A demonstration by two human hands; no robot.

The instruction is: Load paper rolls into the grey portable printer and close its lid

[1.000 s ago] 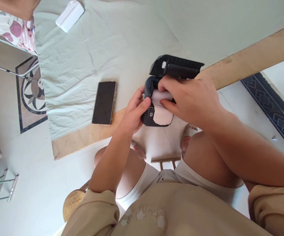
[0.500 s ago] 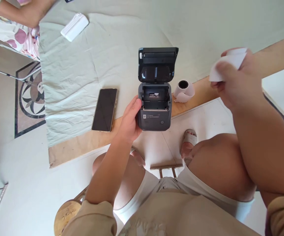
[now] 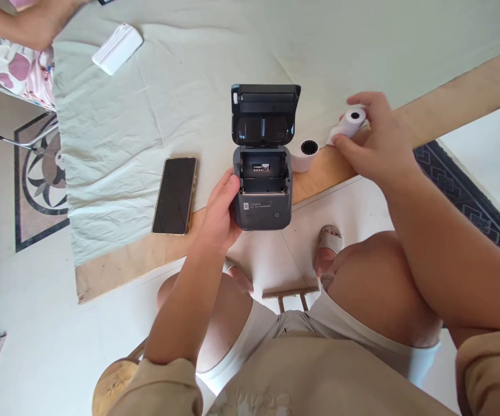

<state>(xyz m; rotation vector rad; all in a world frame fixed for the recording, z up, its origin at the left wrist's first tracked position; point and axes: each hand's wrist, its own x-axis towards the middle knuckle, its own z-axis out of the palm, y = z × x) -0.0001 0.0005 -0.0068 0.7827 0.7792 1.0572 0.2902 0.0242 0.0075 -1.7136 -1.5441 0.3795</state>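
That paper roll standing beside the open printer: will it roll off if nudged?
Probably not while the paper roll stands on its flat end. Tipped on its side it would likely roll toward the board edge. It looks light, so a nudge may topple it.

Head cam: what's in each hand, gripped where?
Left hand grips the open printer by its lower left side. Right hand holds a small paper roll by its curved sides, at the table's edge.
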